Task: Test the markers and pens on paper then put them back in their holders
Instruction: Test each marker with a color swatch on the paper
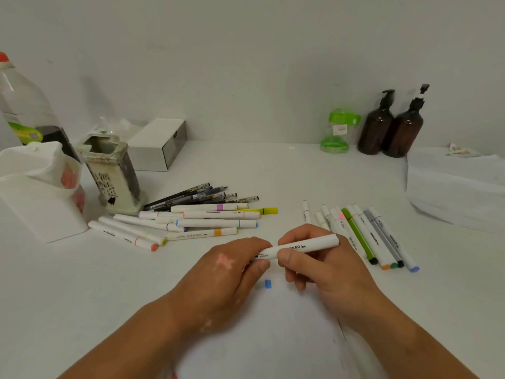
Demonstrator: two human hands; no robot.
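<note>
Both my hands hold one white marker (303,247) level above the paper (262,324). My right hand (322,269) grips its barrel and my left hand (229,269) pinches its left end, which the fingers hide. A small blue mark (267,284) is on the paper below. A heap of white markers (213,218) and dark pens (202,196) lies to the left. A row of several markers (366,236) lies to the right. A white holder (41,192) and a square ceramic holder (114,173) stand at the left.
A clear bottle (24,105) and a white box (158,143) stand at the back left. A green container (337,131) and two brown pump bottles (390,129) stand against the wall. A stack of white paper (459,187) lies at the right.
</note>
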